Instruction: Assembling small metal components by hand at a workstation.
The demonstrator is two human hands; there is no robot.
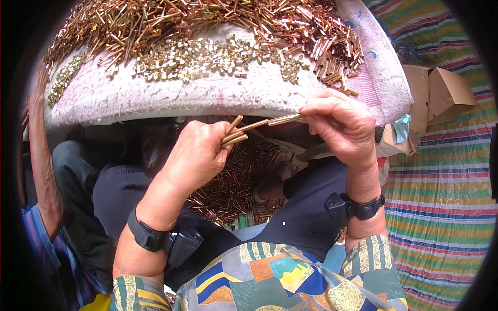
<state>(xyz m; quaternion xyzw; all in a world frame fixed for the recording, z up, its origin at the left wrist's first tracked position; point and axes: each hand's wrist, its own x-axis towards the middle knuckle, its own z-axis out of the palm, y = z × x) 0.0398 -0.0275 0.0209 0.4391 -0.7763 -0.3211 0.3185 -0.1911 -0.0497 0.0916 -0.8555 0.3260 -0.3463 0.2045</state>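
My left hand is closed around several brass-coloured metal rods whose ends stick out past the fingers. One thin rod reaches from it toward my right hand. There it meets a slightly wider metal tube, end to end or one inside the other; I cannot tell which. The fingertips of my right hand pinch the tube's far end. Both hands are above the near edge of a padded, cloth-covered surface, over my lap.
A heap of copper-coloured rods and a band of small gold nut-like pieces lie on the padding. More rods are piled below, between my legs. Another person's arm is at left. Cardboard and a striped sheet lie right.
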